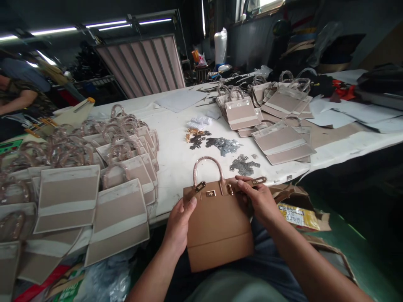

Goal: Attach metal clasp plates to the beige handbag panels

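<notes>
A tan handbag panel [220,235] stands tilted against my lap at the table's front edge. Its wrapped handle [208,158] arches up, and a gold turn-lock plate [210,193] sits at its top middle. My left hand [179,224] is closed on the panel's left edge, thumb pressing the left strap [197,188], which ends in a metal plate. At the upper right, my right hand [260,200] pinches the right strap [252,182], pulled outward with its metal plate tip showing. A gold fitting [231,189] lies beside the handle's right base.
Piled handbag panels [121,218] cover the table's left; more panels [283,140] lie at the right. Between them are grey metal plates [224,145] and gold fittings [190,135]. A co-worker's arm [19,102] shows far left. Cardboard [294,197] lies below right.
</notes>
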A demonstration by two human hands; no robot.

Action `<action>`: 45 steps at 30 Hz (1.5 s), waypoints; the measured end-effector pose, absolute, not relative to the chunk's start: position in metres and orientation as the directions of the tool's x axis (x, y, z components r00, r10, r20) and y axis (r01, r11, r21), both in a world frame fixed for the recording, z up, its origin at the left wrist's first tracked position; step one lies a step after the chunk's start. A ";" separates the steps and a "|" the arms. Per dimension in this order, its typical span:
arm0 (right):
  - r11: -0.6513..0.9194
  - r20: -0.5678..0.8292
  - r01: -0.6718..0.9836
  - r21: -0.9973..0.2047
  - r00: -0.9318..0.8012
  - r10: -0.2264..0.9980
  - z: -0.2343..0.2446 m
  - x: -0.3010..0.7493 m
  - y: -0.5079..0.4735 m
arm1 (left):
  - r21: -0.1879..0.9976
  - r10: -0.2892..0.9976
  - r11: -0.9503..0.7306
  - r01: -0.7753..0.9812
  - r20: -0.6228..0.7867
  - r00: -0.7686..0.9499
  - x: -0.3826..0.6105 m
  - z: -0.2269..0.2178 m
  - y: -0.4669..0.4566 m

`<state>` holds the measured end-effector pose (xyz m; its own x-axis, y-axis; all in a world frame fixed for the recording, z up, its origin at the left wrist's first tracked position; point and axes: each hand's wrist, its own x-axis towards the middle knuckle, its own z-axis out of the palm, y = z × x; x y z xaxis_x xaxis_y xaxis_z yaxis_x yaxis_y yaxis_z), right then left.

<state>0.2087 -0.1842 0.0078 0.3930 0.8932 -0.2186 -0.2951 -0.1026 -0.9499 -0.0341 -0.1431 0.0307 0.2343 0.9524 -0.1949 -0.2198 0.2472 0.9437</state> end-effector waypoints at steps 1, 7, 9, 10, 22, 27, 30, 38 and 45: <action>-0.109 -0.217 -0.277 -0.955 0.399 0.891 0.007 0.209 -0.183 | 0.939 0.953 0.251 -0.234 -0.198 0.228 -0.034 0.031 -0.144; -0.169 -0.104 0.085 -0.982 0.504 0.858 0.018 0.201 -0.188 | 0.879 0.938 0.337 -0.337 -0.285 0.197 -0.041 0.037 -0.149; -0.149 -0.012 0.229 -0.962 0.511 0.859 0.025 0.190 -0.197 | 0.880 0.943 0.325 -0.346 -0.273 0.189 -0.042 0.043 -0.152; -0.104 0.049 0.287 -0.952 0.480 0.876 0.030 0.183 -0.202 | 0.886 0.948 0.310 -0.346 -0.259 0.185 -0.043 0.046 -0.154; 0.144 0.210 0.372 -0.917 0.142 0.967 0.109 0.156 -0.211 | 0.993 0.949 0.045 -0.105 -0.010 0.317 -0.057 0.074 -0.184; 0.108 0.080 0.309 -0.945 -0.105 0.991 0.125 0.201 -0.202 | 0.967 0.979 -0.128 -0.221 0.087 -0.187 -0.077 0.065 -0.158; 0.037 -0.040 0.273 -0.961 -0.269 0.962 0.127 0.214 -0.184 | 0.886 0.989 0.093 -0.454 -0.031 0.144 -0.087 0.050 -0.151; -0.188 -0.307 0.285 -0.940 -0.465 0.830 0.093 0.207 -0.121 | 0.751 0.756 0.550 -0.365 -0.262 0.600 -0.071 -0.025 -0.181; -0.075 -0.310 0.491 -0.868 -0.416 0.855 0.045 0.198 -0.082 | 0.708 0.791 0.609 -0.357 -0.512 0.334 -0.046 -0.061 -0.185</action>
<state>0.1982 -0.0822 0.0452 -0.4162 0.8549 -0.3096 0.4906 -0.0755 -0.8681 -0.0463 -0.1853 -0.0611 0.3345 0.7911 -0.5121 -0.3573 0.6093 0.7079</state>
